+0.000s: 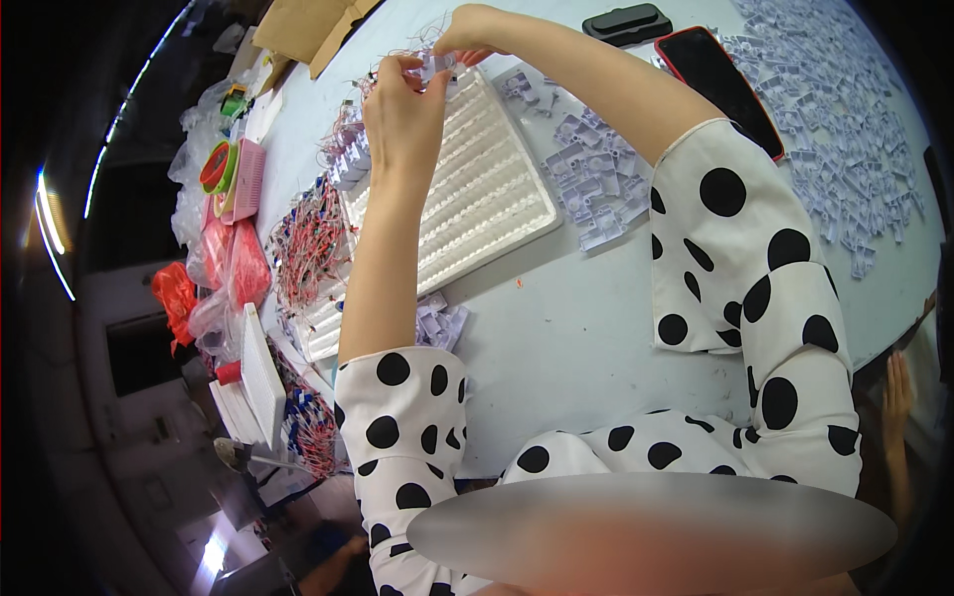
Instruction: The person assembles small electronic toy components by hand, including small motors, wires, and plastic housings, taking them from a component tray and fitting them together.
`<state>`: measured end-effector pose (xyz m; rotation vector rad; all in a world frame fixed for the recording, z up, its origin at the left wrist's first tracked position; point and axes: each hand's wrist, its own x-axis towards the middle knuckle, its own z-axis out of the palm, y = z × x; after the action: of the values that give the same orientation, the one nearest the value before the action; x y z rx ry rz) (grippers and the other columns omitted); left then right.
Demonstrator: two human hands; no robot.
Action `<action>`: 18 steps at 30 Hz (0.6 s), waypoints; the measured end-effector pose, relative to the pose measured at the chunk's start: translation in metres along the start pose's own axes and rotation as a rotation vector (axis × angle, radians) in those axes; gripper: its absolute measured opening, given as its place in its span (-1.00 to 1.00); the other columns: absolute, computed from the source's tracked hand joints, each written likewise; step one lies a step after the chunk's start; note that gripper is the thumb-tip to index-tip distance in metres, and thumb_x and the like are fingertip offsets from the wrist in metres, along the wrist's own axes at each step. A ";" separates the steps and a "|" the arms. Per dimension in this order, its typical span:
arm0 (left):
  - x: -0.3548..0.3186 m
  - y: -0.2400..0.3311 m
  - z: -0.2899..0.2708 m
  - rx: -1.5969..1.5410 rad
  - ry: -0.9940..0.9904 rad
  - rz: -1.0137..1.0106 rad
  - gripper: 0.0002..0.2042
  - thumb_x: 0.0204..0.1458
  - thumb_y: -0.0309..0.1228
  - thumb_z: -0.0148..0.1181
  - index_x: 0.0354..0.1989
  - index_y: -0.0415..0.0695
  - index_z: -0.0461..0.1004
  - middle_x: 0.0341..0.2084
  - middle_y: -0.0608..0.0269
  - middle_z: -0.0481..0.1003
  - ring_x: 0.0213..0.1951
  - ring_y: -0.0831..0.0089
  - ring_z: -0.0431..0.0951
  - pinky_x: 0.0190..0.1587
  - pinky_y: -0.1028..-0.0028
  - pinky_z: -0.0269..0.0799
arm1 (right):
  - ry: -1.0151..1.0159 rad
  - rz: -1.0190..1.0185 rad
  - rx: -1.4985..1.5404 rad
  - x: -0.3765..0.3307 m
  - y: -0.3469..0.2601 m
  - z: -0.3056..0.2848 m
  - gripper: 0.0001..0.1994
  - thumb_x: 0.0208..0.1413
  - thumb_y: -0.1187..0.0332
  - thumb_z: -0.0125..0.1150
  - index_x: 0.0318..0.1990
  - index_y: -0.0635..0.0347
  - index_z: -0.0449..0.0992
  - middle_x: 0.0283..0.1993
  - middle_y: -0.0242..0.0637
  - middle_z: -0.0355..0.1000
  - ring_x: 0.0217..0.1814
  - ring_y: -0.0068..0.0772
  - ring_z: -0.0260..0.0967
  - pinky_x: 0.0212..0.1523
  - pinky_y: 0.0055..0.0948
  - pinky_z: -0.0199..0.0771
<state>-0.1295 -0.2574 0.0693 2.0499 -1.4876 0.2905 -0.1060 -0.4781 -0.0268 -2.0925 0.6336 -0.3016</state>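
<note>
Both hands meet at the far end of a white ribbed tray (477, 189). My left hand (402, 114) pinches a small white plastic housing (435, 66) between thumb and fingers. My right hand (475, 35) is bent over the same housing, fingers closed at its right side; its fingertips are partly hidden, and what they grip is unclear. Thin red and white wires stick out around the fingers. Left of my left wrist, several housings with wires (348, 159) stand in a row at the tray's edge. A heap of red and white wires (310, 243) lies beside the tray.
Loose white plastic housings (596, 179) lie right of the tray, with many more spread (845, 129) at far right. A red-edged phone (720, 84) and a black case (626, 24) lie beyond my right forearm. A pink basket (243, 179) stands left. Another person's hand (897, 387) shows at right.
</note>
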 end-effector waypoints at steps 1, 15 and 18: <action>-0.005 -0.001 -0.004 0.001 0.002 0.000 -0.64 0.01 -0.31 0.38 -0.11 -0.29 0.51 -0.41 0.00 0.60 -0.32 0.12 0.65 -0.20 0.28 0.53 | -0.056 0.114 0.108 0.007 0.000 0.005 -0.73 0.10 0.13 0.22 -0.32 0.15 0.63 -0.38 -0.20 0.60 -0.43 -0.35 0.56 -0.40 -0.33 0.62; 0.002 0.007 -0.002 0.059 -0.075 -0.046 -0.68 0.02 -0.29 0.36 -0.14 -0.25 0.56 -0.46 0.03 0.60 -0.36 0.12 0.65 -0.20 0.27 0.52 | -0.036 -0.023 -0.297 0.031 -0.015 0.004 -0.83 -0.03 0.18 0.35 -0.44 0.04 0.68 -0.41 -0.25 0.62 -0.43 -0.38 0.56 -0.32 -0.39 0.59; 0.011 0.000 0.011 0.084 -0.108 -0.024 -0.70 0.01 -0.27 0.34 -0.19 -0.25 0.59 -0.41 -0.03 0.62 -0.31 0.06 0.65 -0.15 0.23 0.51 | 0.056 -0.095 -0.463 0.026 -0.023 0.001 -0.83 -0.07 0.18 0.37 -0.47 0.04 0.69 -0.42 -0.24 0.63 -0.42 -0.36 0.57 -0.30 -0.38 0.59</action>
<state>-0.1272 -0.2722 0.0657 2.1792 -1.5366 0.2392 -0.0758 -0.4808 -0.0089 -2.5699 0.6871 -0.2873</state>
